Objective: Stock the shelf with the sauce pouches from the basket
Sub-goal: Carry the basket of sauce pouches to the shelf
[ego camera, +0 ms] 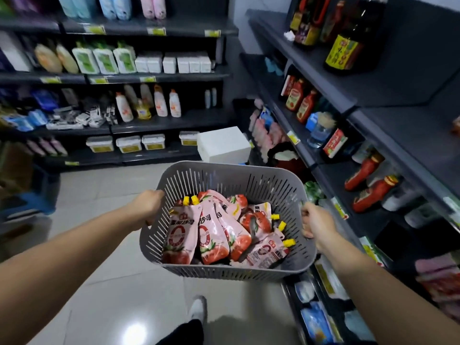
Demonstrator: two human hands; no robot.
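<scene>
Two bare forearms reach forward, and each hand holds one side of a grey slotted basket (231, 272) above the tiled floor (112, 282). The left hand (146, 206) has its fingers curled round the left rim; the right hand (316, 224) has its fingers wrapped round the right rim. The pink sauce pouches (214, 235) with yellow caps lie heaped inside the basket, overlapping one another. The dark shelf (410, 70) stands just to the right, with red bottles (371, 195) on a lower level. A white shoe (198, 308) shows below the basket.
</scene>
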